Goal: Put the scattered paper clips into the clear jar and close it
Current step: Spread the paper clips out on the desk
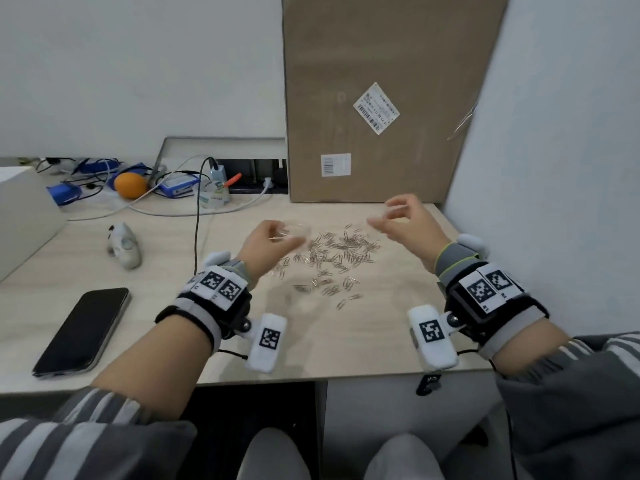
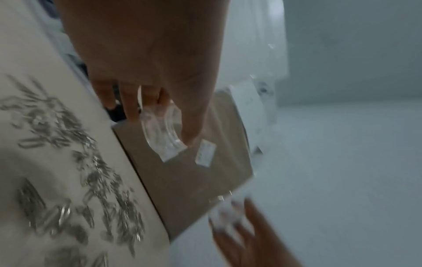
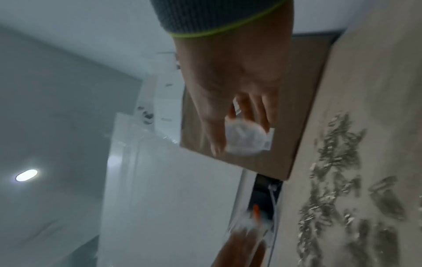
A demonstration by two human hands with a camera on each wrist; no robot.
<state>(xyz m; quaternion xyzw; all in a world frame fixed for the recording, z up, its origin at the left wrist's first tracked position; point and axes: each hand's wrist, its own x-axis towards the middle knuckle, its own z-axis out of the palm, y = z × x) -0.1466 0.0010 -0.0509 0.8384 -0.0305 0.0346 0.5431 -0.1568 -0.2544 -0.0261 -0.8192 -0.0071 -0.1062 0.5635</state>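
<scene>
We are holding the clear jar (image 1: 292, 229) pinched in our left hand (image 1: 268, 242) and its lid (image 1: 398, 211) gripped in our right hand (image 1: 412, 221), both above the paper clips (image 1: 332, 261) on the tabletop (image 1: 381, 323); next, probably, setting the lid aside and gathering clips.

Leaning on the wall at twelve o'clock: a tall cardboard box (image 1: 388, 98), two shipping labels (image 1: 376, 108) stuck to its front. At nine o'clock, flat on the wooden desk (image 1: 363, 341), a black smartphone (image 1: 83, 332). At ten o'clock, a small white figurine (image 1: 124, 244). Farther back at eleven o'clock, an orange (image 1: 130, 185) amid tangled cables (image 1: 166, 202) and a blue-and-white gadget (image 1: 178, 186).
</scene>
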